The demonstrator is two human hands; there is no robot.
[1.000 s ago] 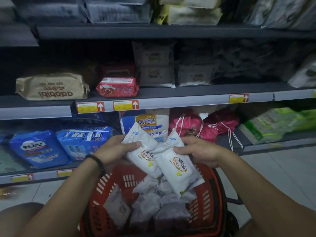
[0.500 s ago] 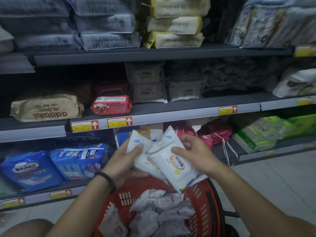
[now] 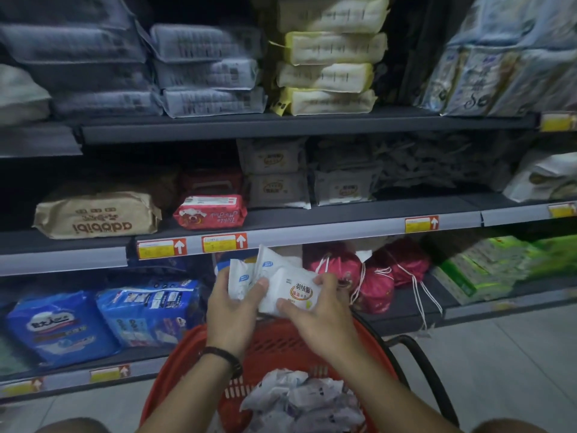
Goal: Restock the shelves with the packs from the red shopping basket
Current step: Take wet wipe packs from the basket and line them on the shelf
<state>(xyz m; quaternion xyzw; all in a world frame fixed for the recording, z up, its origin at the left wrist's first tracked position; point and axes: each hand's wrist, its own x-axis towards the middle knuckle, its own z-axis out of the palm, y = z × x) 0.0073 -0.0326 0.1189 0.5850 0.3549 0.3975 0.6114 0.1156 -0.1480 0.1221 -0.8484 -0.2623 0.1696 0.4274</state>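
- head view: left hand (image 3: 232,310) raised, fingers curled round a white pack (image 3: 241,278).
- right hand (image 3: 315,320) pinches a second pack (image 3: 295,290), touching the first.
- both packs above the red basket (image 3: 278,345), at 6 o'clock.

Light is running dim and bluish; the shelves (image 3: 281,126) are casting deep shadow into their recesses. Frame edges are bowing, wide-angle. Upper stacked packs (image 3: 206,73) are blurring, grainy.

I had both forearms fwd; L hand (image 3: 232,310) gripped one pack (image 3: 239,281), R hand (image 3: 315,320) another.
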